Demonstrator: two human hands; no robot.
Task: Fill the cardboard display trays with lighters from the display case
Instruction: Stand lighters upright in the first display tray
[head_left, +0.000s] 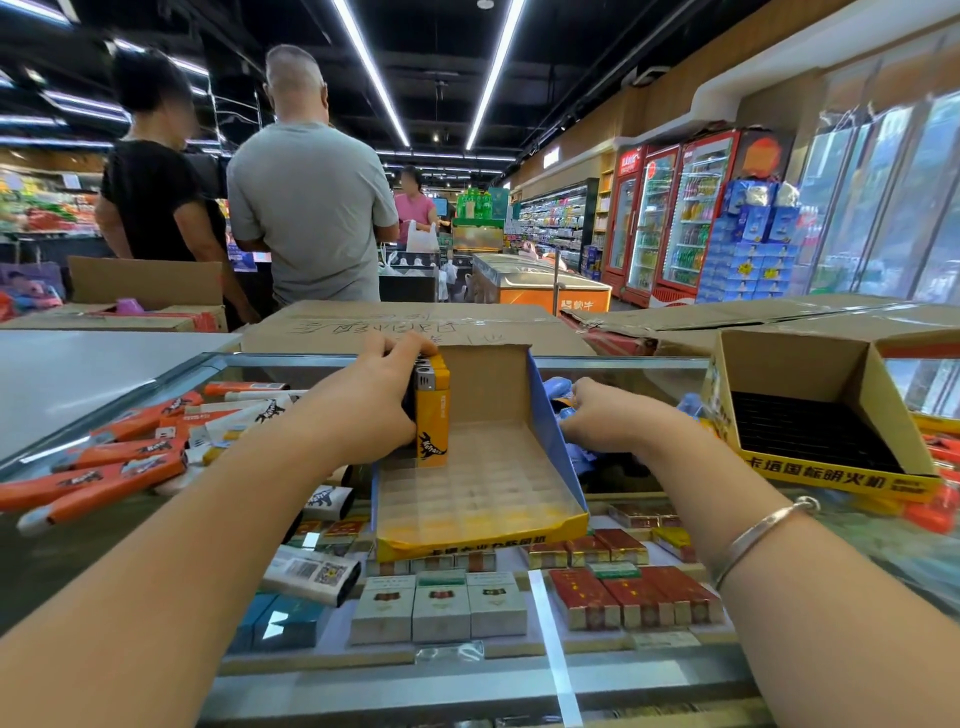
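A blue and yellow cardboard display tray stands on the glass display case in front of me. At its back left corner my left hand grips a row of upright yellow lighters standing in the tray. My right hand rests just outside the tray's right wall, fingers curled on blue lighters lying on the glass. Most of the tray's gridded floor is bare. A second yellow tray with a black grid insert sits to the right.
Orange and white lighters lie scattered on the glass at left, more orange ones at far right. Cigarette packs show under the glass. Flattened cardboard boxes lie behind the case. Two people stand beyond, backs turned.
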